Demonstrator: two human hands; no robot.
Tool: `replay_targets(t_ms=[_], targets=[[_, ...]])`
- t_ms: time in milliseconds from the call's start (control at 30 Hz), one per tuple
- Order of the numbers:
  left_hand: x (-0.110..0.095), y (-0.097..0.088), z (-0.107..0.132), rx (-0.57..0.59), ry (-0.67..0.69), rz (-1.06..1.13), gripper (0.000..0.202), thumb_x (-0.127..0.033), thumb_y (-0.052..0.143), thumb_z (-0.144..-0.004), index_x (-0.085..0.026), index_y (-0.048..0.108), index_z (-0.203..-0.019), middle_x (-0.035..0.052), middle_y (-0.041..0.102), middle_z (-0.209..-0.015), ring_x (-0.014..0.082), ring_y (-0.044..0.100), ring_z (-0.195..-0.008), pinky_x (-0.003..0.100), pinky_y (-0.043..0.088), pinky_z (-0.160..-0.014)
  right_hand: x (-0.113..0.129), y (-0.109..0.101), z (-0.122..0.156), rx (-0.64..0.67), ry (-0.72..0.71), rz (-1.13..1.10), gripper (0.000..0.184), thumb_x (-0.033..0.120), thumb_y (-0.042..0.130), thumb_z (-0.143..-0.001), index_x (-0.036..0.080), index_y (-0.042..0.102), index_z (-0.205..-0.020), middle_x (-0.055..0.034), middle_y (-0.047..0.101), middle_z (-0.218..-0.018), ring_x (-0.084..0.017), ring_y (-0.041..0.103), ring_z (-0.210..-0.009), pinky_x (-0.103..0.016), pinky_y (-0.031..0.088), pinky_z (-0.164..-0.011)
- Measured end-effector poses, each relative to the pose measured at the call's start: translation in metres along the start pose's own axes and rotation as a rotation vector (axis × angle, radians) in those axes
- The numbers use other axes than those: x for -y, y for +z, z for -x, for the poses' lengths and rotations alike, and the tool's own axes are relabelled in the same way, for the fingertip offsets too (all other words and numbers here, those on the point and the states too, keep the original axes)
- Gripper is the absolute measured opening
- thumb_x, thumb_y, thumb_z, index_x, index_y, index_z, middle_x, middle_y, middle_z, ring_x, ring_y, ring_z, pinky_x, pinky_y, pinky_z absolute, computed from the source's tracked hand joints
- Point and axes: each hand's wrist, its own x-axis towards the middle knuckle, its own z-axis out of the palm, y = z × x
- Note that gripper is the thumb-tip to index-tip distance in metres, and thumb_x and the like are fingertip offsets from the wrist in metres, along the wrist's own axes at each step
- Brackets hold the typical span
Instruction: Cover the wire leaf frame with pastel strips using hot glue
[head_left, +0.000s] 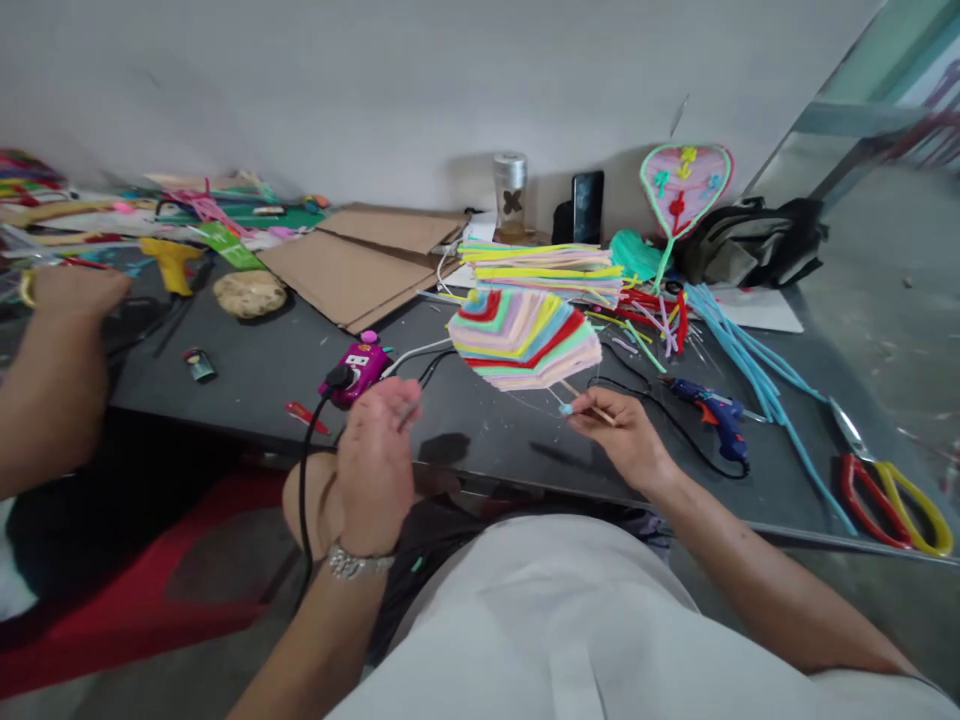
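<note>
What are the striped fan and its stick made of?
The striped fan looks like fuzzy pipe cleaners: soft, matte, ribbed rows of pastel colour, though blur leaves that open. Its stick looks like bare pale wood, dull and unpainted.

1. My dark grey work table [225, 395] ends in a metal front edge.
2. On my left lie flat cardboard sheets [352, 270] and a lumpy beige mass [249, 294].
3. Nearer me sits a magenta plug unit [358, 370].
4. On my right are a blue hot glue gun [709, 418], long light-blue pipe cleaners [757, 365] and scissors [892, 505] with red and yellow handles.
5. Along the wall stand a glass tumbler [510, 190], an upright phone [588, 207] and a black backpack [754, 240].
</note>
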Motion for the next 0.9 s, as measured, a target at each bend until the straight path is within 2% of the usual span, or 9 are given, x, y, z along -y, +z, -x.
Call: replay_targets(t_ms=[100, 167, 233, 400, 500, 600, 700, 800, 900], targets=[[0.008, 0.019, 0.015, 0.139, -0.200, 0.077, 0.045, -0.047, 0.078, -0.082, -0.017, 0.070, -0.114, 0.0106, 0.077, -0.110, 0.0198, 0.072, -0.099, 0.031, 0.057, -0.087, 0.005, 0.011, 0.003, -0.003, 0.130, -0.201, 0.024, 0.034, 0.085, -0.061, 0.022, 0.069, -0.073, 0.0014, 0.070, -0.072, -0.015, 0.059, -0.069, -0.029, 0.044, -0.071], [0.012, 0.032, 0.025, 0.232, -0.264, 0.046, 0.047, -0.039, 0.083, -0.078, -0.017, 0.069, -0.118, 0.0104, 0.076, -0.113, 0.0199, 0.072, -0.102, 0.029, 0.056, -0.085, 0.005, 0.016, 0.005, 0.018, 0.191, -0.264, 0.026, 0.034, 0.088, -0.058, 0.021, 0.070, -0.072, 0.0007, 0.070, -0.072, -0.015, 0.058, -0.067, -0.029, 0.044, -0.069], [0.014, 0.044, 0.031, 0.270, -0.303, 0.066, 0.047, -0.034, 0.086, -0.075, -0.019, 0.068, -0.116, 0.0090, 0.076, -0.113, 0.0203, 0.072, -0.104, 0.029, 0.057, -0.083, 0.004, 0.019, 0.008, 0.030, 0.227, -0.294, 0.028, 0.034, 0.090, -0.057, 0.021, 0.071, -0.072, 0.0000, 0.070, -0.072, -0.015, 0.058, -0.067, -0.029, 0.044, -0.067], [0.016, 0.059, 0.033, 0.245, -0.369, 0.180, 0.045, -0.029, 0.088, -0.070, -0.019, 0.063, -0.105, 0.0058, 0.079, -0.098, 0.0195, 0.076, -0.088, 0.029, 0.058, -0.076, -0.002, 0.020, 0.012, 0.056, 0.259, -0.320, 0.029, 0.036, 0.091, -0.058, 0.021, 0.072, -0.074, -0.0004, 0.071, -0.075, -0.013, 0.056, -0.066, -0.028, 0.042, -0.067], [0.015, 0.063, 0.032, 0.226, -0.320, 0.199, 0.042, -0.029, 0.090, -0.069, -0.018, 0.066, -0.101, 0.0038, 0.079, -0.088, 0.0177, 0.076, -0.081, 0.028, 0.058, -0.074, -0.003, 0.024, 0.013, 0.056, 0.247, -0.305, 0.030, 0.037, 0.091, -0.059, 0.021, 0.071, -0.073, -0.0005, 0.071, -0.075, -0.013, 0.056, -0.067, -0.028, 0.043, -0.067], [0.011, 0.066, 0.036, 0.195, -0.282, 0.261, 0.037, -0.029, 0.092, -0.068, -0.018, 0.070, -0.096, 0.0026, 0.079, -0.089, 0.0162, 0.075, -0.082, 0.029, 0.059, -0.080, -0.002, 0.034, 0.015, 0.070, 0.227, -0.281, 0.029, 0.039, 0.090, -0.061, 0.021, 0.071, -0.074, 0.0003, 0.070, -0.074, -0.014, 0.057, -0.067, -0.029, 0.045, -0.068], [0.008, 0.070, 0.044, 0.180, -0.346, 0.326, 0.038, -0.032, 0.094, -0.063, -0.017, 0.074, -0.093, 0.0032, 0.079, -0.089, 0.0171, 0.075, -0.083, 0.030, 0.060, -0.081, -0.002, 0.046, 0.019, 0.123, 0.226, -0.246, 0.029, 0.039, 0.089, -0.062, 0.022, 0.070, -0.076, 0.0013, 0.069, -0.071, -0.015, 0.058, -0.067, -0.030, 0.047, -0.068], [0.007, 0.071, 0.047, 0.170, -0.429, 0.344, 0.039, -0.035, 0.097, -0.059, -0.015, 0.076, -0.085, 0.0045, 0.079, -0.082, 0.0166, 0.074, -0.073, 0.030, 0.061, -0.075, -0.001, 0.051, 0.023, 0.180, 0.191, -0.208, 0.030, 0.041, 0.088, -0.063, 0.021, 0.069, -0.075, 0.0016, 0.069, -0.070, -0.016, 0.061, -0.068, -0.030, 0.048, -0.070], [0.007, 0.069, 0.047, 0.164, -0.436, 0.336, 0.038, -0.037, 0.097, -0.059, -0.015, 0.077, -0.082, 0.0049, 0.079, -0.079, 0.0155, 0.072, -0.066, 0.029, 0.060, -0.069, 0.003, 0.044, 0.023, 0.106, 0.096, -0.115, 0.029, 0.044, 0.086, -0.068, 0.021, 0.072, -0.079, -0.0005, 0.071, -0.075, -0.017, 0.062, -0.072, -0.030, 0.048, -0.072]])
